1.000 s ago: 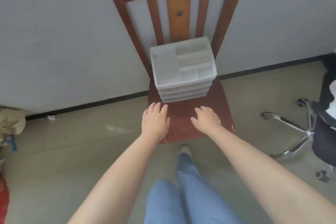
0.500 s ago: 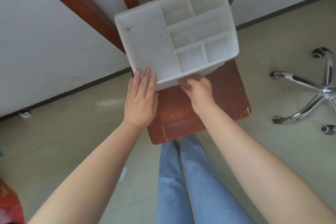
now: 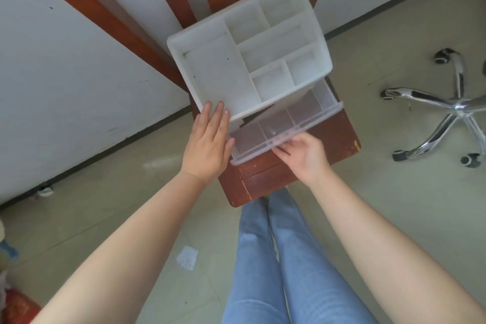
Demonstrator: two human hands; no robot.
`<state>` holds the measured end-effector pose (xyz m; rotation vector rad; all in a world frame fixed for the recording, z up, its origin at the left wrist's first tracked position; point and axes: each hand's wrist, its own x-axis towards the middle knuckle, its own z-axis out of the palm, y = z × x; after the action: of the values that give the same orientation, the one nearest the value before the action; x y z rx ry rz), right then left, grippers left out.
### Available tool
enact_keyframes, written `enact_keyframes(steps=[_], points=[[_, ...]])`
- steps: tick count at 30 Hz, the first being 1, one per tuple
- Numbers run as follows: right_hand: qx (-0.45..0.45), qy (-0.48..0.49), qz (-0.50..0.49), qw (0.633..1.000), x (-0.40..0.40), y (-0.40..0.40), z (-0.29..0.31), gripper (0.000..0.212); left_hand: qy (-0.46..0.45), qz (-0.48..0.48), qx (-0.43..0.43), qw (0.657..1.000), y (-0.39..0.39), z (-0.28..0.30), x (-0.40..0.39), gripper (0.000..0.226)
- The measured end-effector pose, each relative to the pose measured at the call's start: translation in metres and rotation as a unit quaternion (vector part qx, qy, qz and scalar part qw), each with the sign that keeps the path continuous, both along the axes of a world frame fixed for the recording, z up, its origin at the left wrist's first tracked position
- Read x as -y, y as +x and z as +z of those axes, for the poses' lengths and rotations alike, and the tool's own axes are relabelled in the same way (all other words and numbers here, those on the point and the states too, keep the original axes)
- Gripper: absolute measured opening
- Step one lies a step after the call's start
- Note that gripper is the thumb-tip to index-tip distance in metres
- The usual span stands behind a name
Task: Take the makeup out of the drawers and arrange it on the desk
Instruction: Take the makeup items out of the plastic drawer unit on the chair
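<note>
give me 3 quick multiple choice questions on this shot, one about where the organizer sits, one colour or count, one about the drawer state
1. Where does the white organizer stand?
A. on the floor
B. on the wooden chair seat
C. on the person's lap

2. How many open compartments does the organizer's top tray show?
A. two
B. nine
C. six

3. What state is the clear drawer in?
A. pulled partly out
B. pushed fully in
C. lifted clear of the organizer

Answers:
1. B, red-brown seat shows beneath and in front of the organizer, with the chair back behind it.
2. C, one large section on the left plus five smaller ones on the right.
3. A, the drawer front juts out past the organizer, the right hand gripping its front edge while the left hand lies flat against the organizer's front left corner.
</note>
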<state>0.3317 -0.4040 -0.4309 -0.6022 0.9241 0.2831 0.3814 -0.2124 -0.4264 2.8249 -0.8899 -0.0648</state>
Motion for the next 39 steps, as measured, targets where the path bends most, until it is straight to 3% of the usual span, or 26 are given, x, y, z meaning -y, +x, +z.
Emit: enact_keyframes(steps=[6, 11, 14, 16, 18, 21, 23, 25, 27, 28, 30, 33, 34, 36, 39], points=[[-0.066, -0.046, 0.003, 0.997, -0.005, -0.020, 0.002, 0.023, 0.059, 0.006, -0.036, 0.998, -0.003, 0.013, 0.003, 0.052], [-0.095, -0.069, 0.038, 0.992, -0.007, -0.017, 0.010, 0.018, -0.014, 0.088, -0.104, 0.991, -0.031, 0.012, -0.001, 0.053], [-0.106, -0.083, 0.085, 0.987, -0.006, -0.014, 0.019, 0.014, -0.128, 0.254, -0.241, 0.928, -0.053, 0.021, 0.010, 0.060], [-0.132, -0.149, 0.233, 0.952, -0.004, -0.012, 0.032, 0.019, -0.160, 0.302, -0.340, 0.876, -0.061, 0.025, 0.020, 0.066], [-0.114, -0.299, 0.417, 0.850, -0.002, -0.011, 0.047, 0.028, -0.143, 0.287, -0.344, 0.883, -0.065, 0.028, 0.027, 0.063], [0.071, -0.586, 0.555, 0.586, 0.002, 0.000, 0.057, 0.024, -0.066, 0.269, -0.311, 0.909, -0.072, 0.026, 0.030, 0.041], [0.180, -0.619, 0.621, 0.445, 0.001, 0.018, 0.054, 0.032, -0.040, 0.268, -0.292, 0.917, -0.074, 0.022, 0.031, 0.029], [0.224, -0.597, 0.695, 0.332, -0.003, 0.037, 0.042, 0.052, -0.029, 0.264, -0.275, 0.924, -0.070, 0.022, 0.031, 0.024], [0.228, -0.593, 0.736, 0.233, -0.010, 0.054, 0.032, 0.070, 0.012, 0.236, -0.274, 0.932, -0.066, 0.019, 0.030, 0.022], [0.226, -0.596, 0.743, 0.202, -0.012, 0.060, 0.027, 0.076, 0.032, 0.222, -0.278, 0.934, -0.064, 0.019, 0.029, 0.021], [0.227, -0.596, 0.746, 0.192, -0.013, 0.070, 0.019, 0.082, 0.045, 0.199, -0.275, 0.939, -0.062, 0.020, 0.027, 0.013], [0.198, -0.583, 0.748, 0.247, -0.012, 0.072, 0.015, 0.084, 0.064, 0.169, -0.252, 0.951, -0.058, 0.021, 0.027, 0.015], [0.193, -0.588, 0.746, 0.247, -0.011, 0.070, 0.016, 0.082, 0.054, 0.177, -0.243, 0.952, -0.057, 0.021, 0.028, 0.013], [0.182, -0.595, 0.746, 0.237, -0.006, 0.060, 0.021, 0.071, 0.061, 0.189, -0.260, 0.945, -0.058, 0.019, 0.026, 0.019], [0.187, -0.579, 0.751, 0.258, 0.005, 0.042, 0.029, 0.048, 0.082, 0.169, -0.257, 0.948, -0.064, 0.020, 0.025, 0.019]])
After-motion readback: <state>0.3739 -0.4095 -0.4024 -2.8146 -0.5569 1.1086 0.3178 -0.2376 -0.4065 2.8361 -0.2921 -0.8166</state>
